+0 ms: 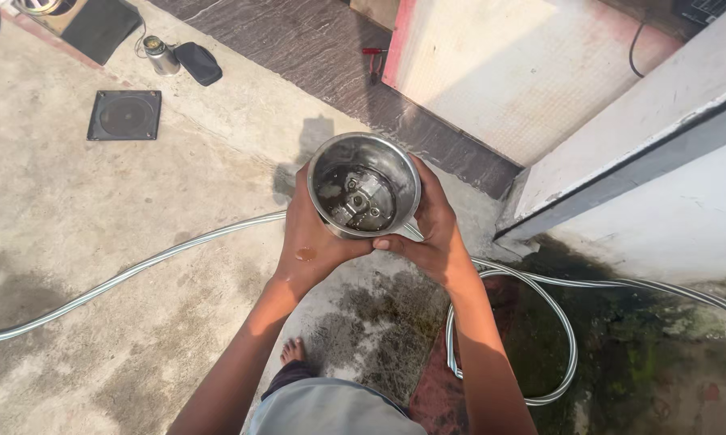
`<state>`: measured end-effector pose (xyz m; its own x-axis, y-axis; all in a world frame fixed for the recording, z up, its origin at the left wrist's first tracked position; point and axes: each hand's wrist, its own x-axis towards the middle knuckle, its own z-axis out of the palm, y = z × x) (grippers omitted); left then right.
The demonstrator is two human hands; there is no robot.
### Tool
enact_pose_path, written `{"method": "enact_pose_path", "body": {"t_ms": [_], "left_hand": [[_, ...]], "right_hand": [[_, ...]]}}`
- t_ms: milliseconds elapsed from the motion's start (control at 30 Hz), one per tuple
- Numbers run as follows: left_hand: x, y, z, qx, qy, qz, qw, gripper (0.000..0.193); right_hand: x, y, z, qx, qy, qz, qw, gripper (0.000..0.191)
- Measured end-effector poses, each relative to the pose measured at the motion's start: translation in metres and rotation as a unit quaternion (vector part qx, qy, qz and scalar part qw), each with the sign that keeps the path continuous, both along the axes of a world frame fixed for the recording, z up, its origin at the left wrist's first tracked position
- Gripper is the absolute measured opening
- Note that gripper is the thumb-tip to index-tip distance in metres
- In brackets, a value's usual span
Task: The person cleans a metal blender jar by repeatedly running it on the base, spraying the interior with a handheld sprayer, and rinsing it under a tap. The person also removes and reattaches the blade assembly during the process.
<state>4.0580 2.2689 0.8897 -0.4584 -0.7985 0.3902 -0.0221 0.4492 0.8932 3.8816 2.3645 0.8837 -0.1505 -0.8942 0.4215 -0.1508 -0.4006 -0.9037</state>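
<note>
Steel mixer jar (364,185) cupped in both hands, mouth up, blade hub visible at bottom, inside looks wet. Left hand (310,238) wrapped round left side, fingers curled shut on wall. Right hand (431,229) closed round right side, thumb under rim. Silver hose (137,270) snakes across concrete floor (73,201) below hands. Square drain cover (124,115) far off to upper left, small flask (161,55) beyond it
</note>
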Motion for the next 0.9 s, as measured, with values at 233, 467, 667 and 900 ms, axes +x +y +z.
{"method": "enact_pose_path", "body": {"t_ms": [233,467,667,900], "left_hand": [[0.033,-0.185,-0.010,-0.023,0.000,0.045,0.999,0.117],[-0.013,-0.387,-0.024,-0.003,0.000,0.086,0.996,0.117],[-0.056,-0.572,0.010,0.021,-0.039,0.143,0.989,0.114],[-0.118,-0.788,-0.010,0.032,-0.014,0.161,0.986,0.106]], "right_hand": [[0.027,-0.206,-0.010,0.006,-0.004,0.039,0.999,0.107],[-0.024,-0.418,-0.021,0.018,0.022,0.050,0.998,0.108],[-0.067,-0.615,0.001,0.016,0.070,0.090,0.993,0.111],[-0.139,-0.840,-0.008,0.049,0.076,0.094,0.991,0.111]]}}
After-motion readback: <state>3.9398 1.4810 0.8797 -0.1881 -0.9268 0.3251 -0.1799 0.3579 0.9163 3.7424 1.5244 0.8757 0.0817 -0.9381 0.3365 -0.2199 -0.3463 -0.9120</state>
